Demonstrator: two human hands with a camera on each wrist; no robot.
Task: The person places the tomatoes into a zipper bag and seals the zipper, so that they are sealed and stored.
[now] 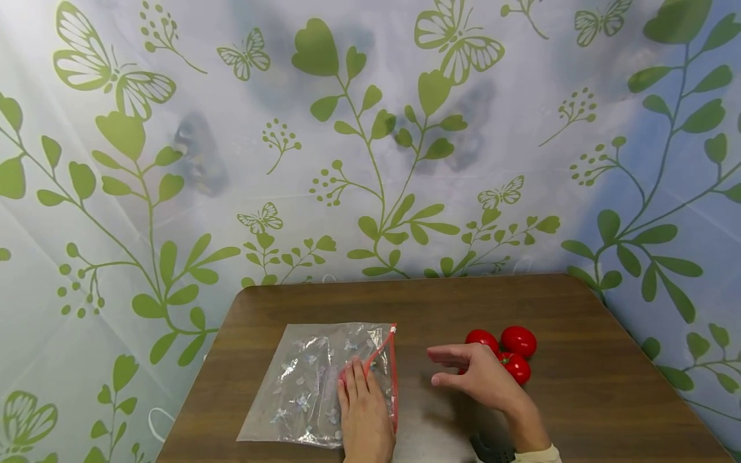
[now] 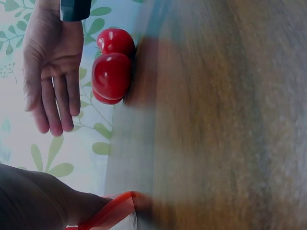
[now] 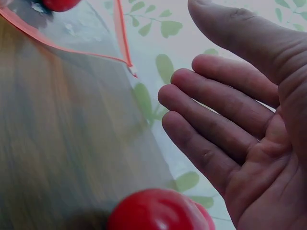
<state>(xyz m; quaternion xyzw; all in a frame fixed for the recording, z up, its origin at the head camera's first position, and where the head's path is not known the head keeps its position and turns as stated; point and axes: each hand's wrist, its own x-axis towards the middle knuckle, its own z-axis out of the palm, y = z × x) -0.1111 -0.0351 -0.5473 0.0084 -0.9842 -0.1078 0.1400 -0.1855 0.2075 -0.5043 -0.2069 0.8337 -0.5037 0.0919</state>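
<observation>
A clear zip bag (image 1: 301, 379) with a red-edged mouth and a flower print lies flat on the table's left half. My left hand (image 1: 366, 411) is at its mouth, holding the upper red edge (image 2: 109, 211) up from the lower one; the thumb's grip is mostly hidden. Inside the bag is a red tomato (image 3: 60, 4), partly covered by the left fingers in the head view. My right hand (image 1: 480, 378) hovers empty between the bag and a cluster of red tomatoes (image 1: 519, 341), its fingers extended and thumb apart. It partly hides the cluster in the head view.
The brown wooden table (image 1: 579, 411) reaches back to a white curtain (image 1: 521, 128) printed with green leaves and butterflies. More curtain hangs at both sides. A dark band (image 1: 492, 450) is on the right wrist.
</observation>
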